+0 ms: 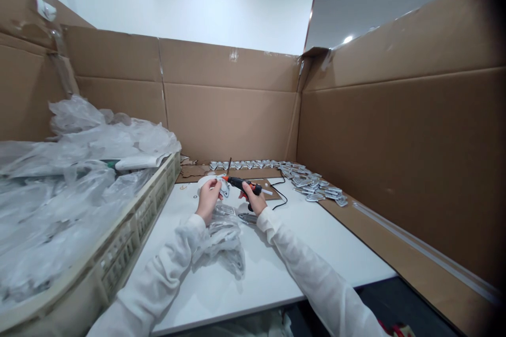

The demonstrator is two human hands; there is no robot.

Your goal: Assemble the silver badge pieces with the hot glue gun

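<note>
My right hand (pixel 255 199) is wrapped round a black and orange hot glue gun (pixel 239 183), its orange nozzle pointing left and a white glue stick (pixel 267 191) jutting from the back. Pinched in my left hand (pixel 209 197) is a small silvery-white flat part (pixel 225 188), whose exact kind I cannot make out. The nozzle is close to that part; whether they touch is unclear. Below both hands a crumpled clear plastic bag (pixel 225 237) lies on the white table (pixel 272 268). Another grey part (pixel 248 218) rests by the bag, under my right wrist.
A cream plastic crate (pixel 138 221) heaped with plastic bags (pixel 75 210) stands on the left. Similar silvery parts (pixel 312 184) are piled at the back right, and a row (pixel 245 165) runs along the back. A black cord (pixel 284 197) curves behind the gun. Cardboard walls (pixel 233 110) surround the table.
</note>
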